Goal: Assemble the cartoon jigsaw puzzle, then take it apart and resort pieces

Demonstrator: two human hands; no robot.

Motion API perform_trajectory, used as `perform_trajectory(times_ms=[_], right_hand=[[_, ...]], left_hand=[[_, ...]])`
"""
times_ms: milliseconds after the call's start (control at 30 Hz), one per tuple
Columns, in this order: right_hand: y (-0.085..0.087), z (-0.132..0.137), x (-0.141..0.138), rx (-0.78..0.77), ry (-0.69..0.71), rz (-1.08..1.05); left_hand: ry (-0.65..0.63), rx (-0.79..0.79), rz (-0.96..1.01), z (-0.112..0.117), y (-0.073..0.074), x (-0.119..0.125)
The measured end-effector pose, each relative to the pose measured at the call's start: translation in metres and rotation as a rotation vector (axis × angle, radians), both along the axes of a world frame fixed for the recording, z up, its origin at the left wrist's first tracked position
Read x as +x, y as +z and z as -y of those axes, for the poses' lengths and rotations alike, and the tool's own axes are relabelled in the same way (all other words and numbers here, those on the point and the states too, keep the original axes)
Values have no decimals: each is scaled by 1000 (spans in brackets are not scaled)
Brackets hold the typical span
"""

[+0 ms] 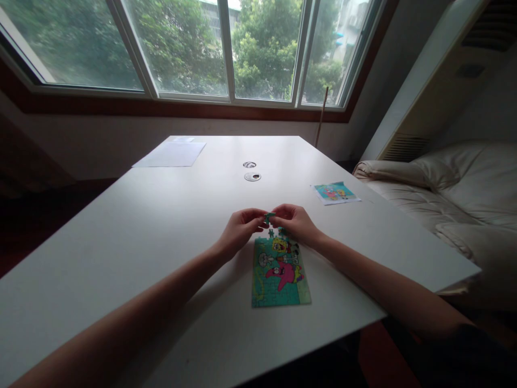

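The left hand (pixel 240 229) and right hand (pixel 298 222) hold a small green puzzle piece (pixel 270 216) pinched between their fingers (pixel 254 222), near the far edge of the partly assembled puzzle (pixel 278 291), which lies flat on the white worktop (pixel 181 215) between the forearms (pixel 197 264).

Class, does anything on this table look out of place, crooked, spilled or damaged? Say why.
Little stands out. The jigsaw puzzle has a ragged far edge, with a loose-looking piece just beyond it, so it seems unfinished rather than damaged. The picture sheet, towards the right of the table, looks slightly crooked. No spill shows.
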State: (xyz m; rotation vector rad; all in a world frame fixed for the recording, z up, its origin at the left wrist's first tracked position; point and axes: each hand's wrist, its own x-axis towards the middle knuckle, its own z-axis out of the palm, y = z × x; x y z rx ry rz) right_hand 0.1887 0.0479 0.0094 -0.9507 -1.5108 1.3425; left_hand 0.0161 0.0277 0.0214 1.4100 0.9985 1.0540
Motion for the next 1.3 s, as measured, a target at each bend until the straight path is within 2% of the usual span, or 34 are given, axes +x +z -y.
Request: perform_trajectory(times_ms=[167,367,533,633,733,800,900,967,1033,1133,1300], right_hand=[[0,1,-1,9,-51,15],[5,5,-2,32,-41,77],[5,-1,3,14,-91,94],[1,-5,7,96,-153,202],[-1,-9,10,204,-154,421],[1,-11,13,268,-122,559],[8,-15,21,327,-64,689],[12,-16,28,328,27,758],[15,-16,35,326,138,814],[18,-15,42,321,211,863],[17,-15,41,254,197,853]], left_hand=[[-17,28,-14,1,-2,-1],[48,145,-107,-3,-5,-1],[125,272,-274,-9,-8,-7],[201,331,-410,-14,-11,-15],[231,399,-512,-16,-12,-20],[184,465,-554,-14,-11,-20],[-5,568,-581,-7,-8,-15],[-155,633,-603,-3,-7,-12],[-250,700,-677,0,-9,-10],[-230,743,-826,-2,-13,-12],[-36,691,-901,-8,-18,-18]])
